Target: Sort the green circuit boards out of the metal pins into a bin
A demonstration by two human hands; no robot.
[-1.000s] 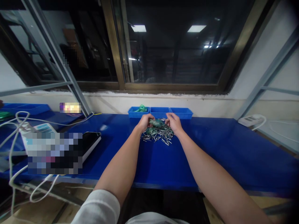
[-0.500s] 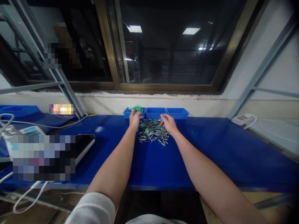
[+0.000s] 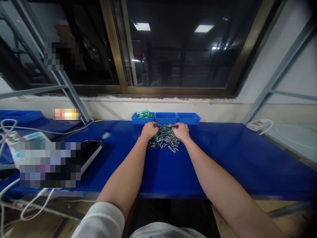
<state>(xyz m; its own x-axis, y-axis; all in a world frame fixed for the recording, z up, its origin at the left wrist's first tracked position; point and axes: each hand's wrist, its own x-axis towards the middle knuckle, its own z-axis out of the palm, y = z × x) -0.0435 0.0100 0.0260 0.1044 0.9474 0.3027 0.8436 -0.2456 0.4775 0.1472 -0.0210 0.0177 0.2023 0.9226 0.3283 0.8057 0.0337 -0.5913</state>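
A heap of slim silver metal pieces (image 3: 170,141), like pins or thin rods, lies on the blue table with small green bits (image 3: 156,136) mixed in. At the heap's far left edge my left hand (image 3: 149,131) is closed, with dark metal pieces showing at its fingertips. Opposite it, my right hand (image 3: 182,131) is also closed, thumb and fingers pressed together around slim metal pieces at the far right edge. Exactly how many pieces each hand grips is hidden. Just behind the left hand stands a blue bin (image 3: 135,120) holding green plastic-looking packets (image 3: 145,114).
Two more blue bins, a middle one (image 3: 166,119) and a right one (image 3: 189,119), stand in the same row below the window. A dark flat device (image 3: 91,150) and white cables (image 3: 32,211) lie at left. A white power strip (image 3: 259,124) sits at right.
My left hand has come down from the front of the green-filled bin to the heap, and its fingers have closed. My right hand has lowered onto the heap's right edge.
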